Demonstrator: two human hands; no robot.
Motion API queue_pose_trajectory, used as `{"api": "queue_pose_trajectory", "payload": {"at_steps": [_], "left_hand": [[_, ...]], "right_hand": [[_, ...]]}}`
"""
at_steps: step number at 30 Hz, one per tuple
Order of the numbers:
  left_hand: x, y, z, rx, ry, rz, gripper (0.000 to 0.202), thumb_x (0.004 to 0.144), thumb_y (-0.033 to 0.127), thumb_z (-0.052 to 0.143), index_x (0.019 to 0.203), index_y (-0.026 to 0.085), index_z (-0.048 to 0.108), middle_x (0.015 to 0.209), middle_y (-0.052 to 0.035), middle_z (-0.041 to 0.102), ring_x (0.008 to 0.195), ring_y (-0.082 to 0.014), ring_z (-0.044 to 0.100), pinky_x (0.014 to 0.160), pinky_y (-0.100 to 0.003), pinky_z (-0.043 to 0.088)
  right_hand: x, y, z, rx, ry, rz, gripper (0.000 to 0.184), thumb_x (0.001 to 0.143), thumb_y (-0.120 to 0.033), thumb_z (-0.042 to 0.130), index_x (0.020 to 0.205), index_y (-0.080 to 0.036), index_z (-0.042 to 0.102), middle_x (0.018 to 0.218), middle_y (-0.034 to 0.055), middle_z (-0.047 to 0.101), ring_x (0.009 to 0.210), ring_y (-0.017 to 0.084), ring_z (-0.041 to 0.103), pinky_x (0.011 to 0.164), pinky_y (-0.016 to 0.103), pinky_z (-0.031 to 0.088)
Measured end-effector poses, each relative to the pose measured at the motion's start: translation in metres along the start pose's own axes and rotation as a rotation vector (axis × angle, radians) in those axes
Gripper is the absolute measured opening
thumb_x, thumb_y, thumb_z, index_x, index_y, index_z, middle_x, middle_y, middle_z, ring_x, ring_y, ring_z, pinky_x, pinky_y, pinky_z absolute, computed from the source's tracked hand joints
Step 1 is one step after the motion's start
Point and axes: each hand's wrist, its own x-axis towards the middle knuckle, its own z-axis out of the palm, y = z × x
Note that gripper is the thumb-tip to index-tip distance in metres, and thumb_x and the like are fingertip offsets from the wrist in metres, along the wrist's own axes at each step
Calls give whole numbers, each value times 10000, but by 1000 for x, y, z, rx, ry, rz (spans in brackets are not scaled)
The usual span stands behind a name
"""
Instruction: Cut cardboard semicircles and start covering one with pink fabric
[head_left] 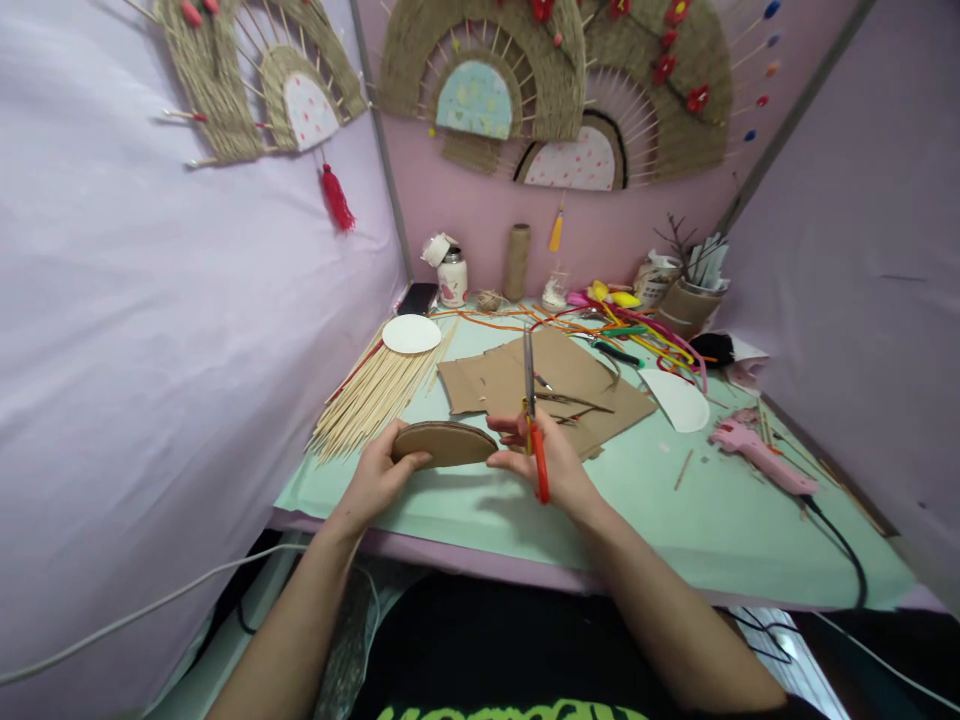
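My left hand (379,470) is closed on the left end of a brown cardboard half-disc (444,443), thumb on top. My right hand (547,462) grips red-handled scissors (531,400) with the blades pointing up and away, and its fingertips touch the right end of the same half-disc. Both hands hover just above the near part of the mint green table (675,520).
Cut cardboard sheets (555,385) lie behind the hands. A bundle of wooden skewers (375,395) and a white paper disc (411,334) sit at left. A pink glue gun (757,455) with black cord lies at right; coloured cords, jars and a tube stand at the back.
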Motion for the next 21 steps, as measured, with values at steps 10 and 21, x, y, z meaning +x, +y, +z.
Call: {"api": "queue_pose_trajectory", "payload": {"at_steps": [10,21], "left_hand": [[12,20,11,-106,-29,7,152,776,260,686,865,191,584,809,4,611,776,-164,573,682,-249,432],[6,32,62,-1004,135,-112,670,523,287,912,1136,255,644,1195,-83,671,1175,-268,584,1016,-424,425]], "right_hand": [[-2,-1,5,-76,148,-80,341,686,-390,779,847,-222,530,794,20,641,685,168,580,650,297,480],[14,-42,11,281,320,-67,485,570,-376,822,741,-223,394,744,-34,566,655,126,528,635,271,449]]}}
